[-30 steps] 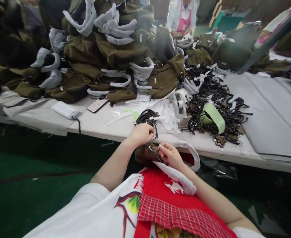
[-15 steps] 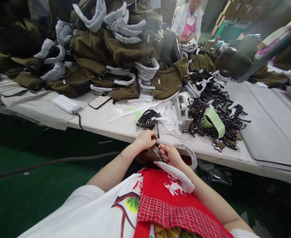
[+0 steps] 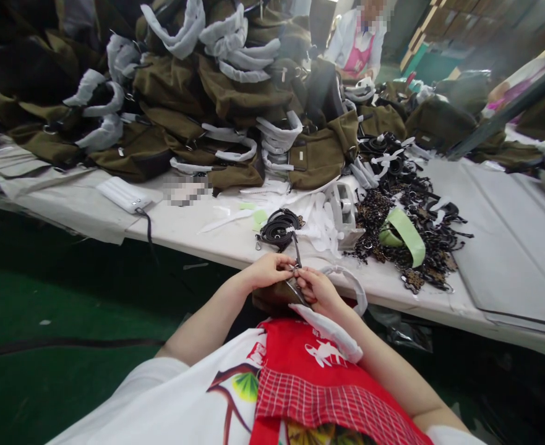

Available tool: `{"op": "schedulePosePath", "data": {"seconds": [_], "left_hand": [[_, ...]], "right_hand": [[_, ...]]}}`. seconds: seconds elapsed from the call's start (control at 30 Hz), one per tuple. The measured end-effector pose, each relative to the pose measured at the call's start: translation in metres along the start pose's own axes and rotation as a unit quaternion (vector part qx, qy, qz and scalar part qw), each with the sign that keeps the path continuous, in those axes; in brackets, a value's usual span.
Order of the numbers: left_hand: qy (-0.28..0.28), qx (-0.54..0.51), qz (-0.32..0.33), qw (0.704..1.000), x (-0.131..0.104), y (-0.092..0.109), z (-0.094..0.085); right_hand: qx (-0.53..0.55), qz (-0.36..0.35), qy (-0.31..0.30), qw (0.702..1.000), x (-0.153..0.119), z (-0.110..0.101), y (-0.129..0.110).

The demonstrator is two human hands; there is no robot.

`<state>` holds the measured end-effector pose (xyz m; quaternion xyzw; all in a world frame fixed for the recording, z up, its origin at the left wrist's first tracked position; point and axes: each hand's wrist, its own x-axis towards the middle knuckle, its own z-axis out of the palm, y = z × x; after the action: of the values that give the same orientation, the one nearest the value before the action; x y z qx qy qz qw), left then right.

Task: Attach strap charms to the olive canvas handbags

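My left hand (image 3: 268,272) and my right hand (image 3: 318,289) meet at the fingertips just off the table's front edge. Both are closed in a pinch. The end of a thin black strap (image 3: 297,248) runs down into the left fingertips; what the right fingers hold is too small to make out. Below them a dark olive-brown bag (image 3: 272,296) with a metal zipper rests against my red apron, partly hidden by the hands. Its white-wrapped handles (image 3: 330,330) stick out to the right. Beyond my hands a coiled black strap (image 3: 276,230) lies on the table.
Olive bags (image 3: 170,93) with white-wrapped handles are piled at the back. Right of the coil stand a grey-white dispenser (image 3: 344,207) and a heap of black cords and charms (image 3: 406,241) with a green strip. A white power bank (image 3: 124,194) lies left. Co-workers sit beyond.
My left hand has moved slightly down and right, its fingertips now meeting the right ones. The strap end has come down between the fingers. The bag stays in my lap.
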<state>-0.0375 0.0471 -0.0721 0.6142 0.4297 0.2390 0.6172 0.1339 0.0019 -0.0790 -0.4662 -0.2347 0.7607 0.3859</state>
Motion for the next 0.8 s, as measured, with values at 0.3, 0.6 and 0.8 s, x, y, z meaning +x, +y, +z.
{"op": "schedulePosePath", "data": {"seconds": [0.3,0.6,0.8], "left_hand": [[0.114,0.023,0.021,0.993,0.010,-0.003,0.017],[0.141,-0.136,-0.026,0.980,0.015,0.002,0.025],[0.133,-0.119,-0.024,0.984,0.011,0.006,0.018]], "right_hand": [[-0.035,-0.013,0.032,0.999,0.003,0.004,-0.003],[-0.026,-0.029,0.049,0.998,0.000,0.003,0.001],[-0.027,-0.046,0.047,0.997,-0.003,0.005,0.004]]}}
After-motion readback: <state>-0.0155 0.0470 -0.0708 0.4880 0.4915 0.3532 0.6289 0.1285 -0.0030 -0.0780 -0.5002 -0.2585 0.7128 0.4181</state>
